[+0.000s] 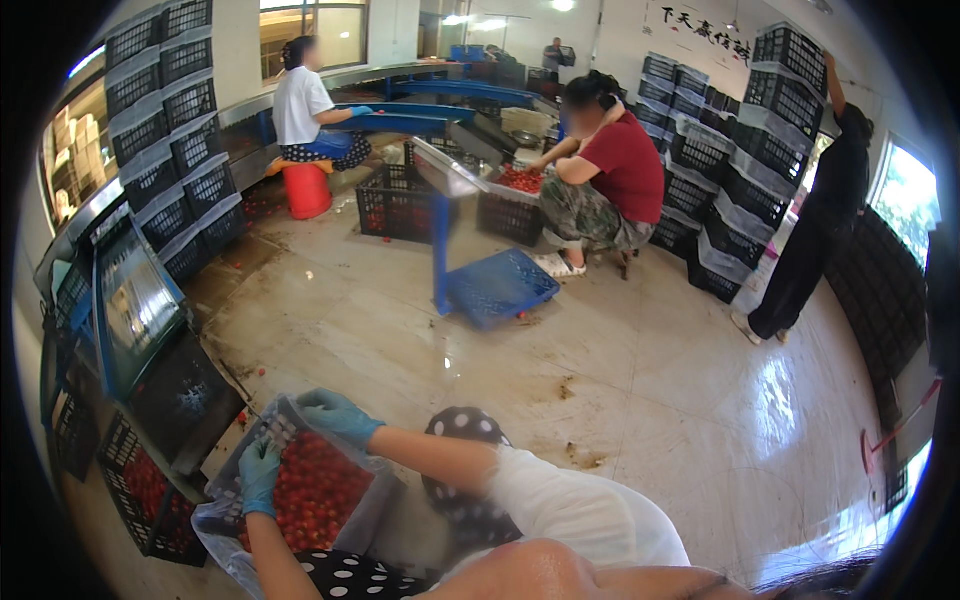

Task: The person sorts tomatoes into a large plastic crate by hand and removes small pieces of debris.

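Note:
Below me stands a crate lined with a clear plastic liner (372,507), heaped with small red fruits (315,490). Both my hands wear teal gloves. At the crate's left rim, my left hand (260,474) has its fingers bent and closed on the liner's edge. My right hand (342,416) reaches across to the far rim, its fingers curled over the plastic there. The liner bunches up between the two hands, and the fingertips are too small to make out fully. Red fruits show in the crate between my forearms.
At left, a machine chute (190,400) slopes down above a black crate (145,490) of red fruits. Ahead stands a blue platform scale (500,285). A person in red (625,165) crouches by fruit crates; another sits on a red bucket (307,190). Crate stacks (735,205) rise at right.

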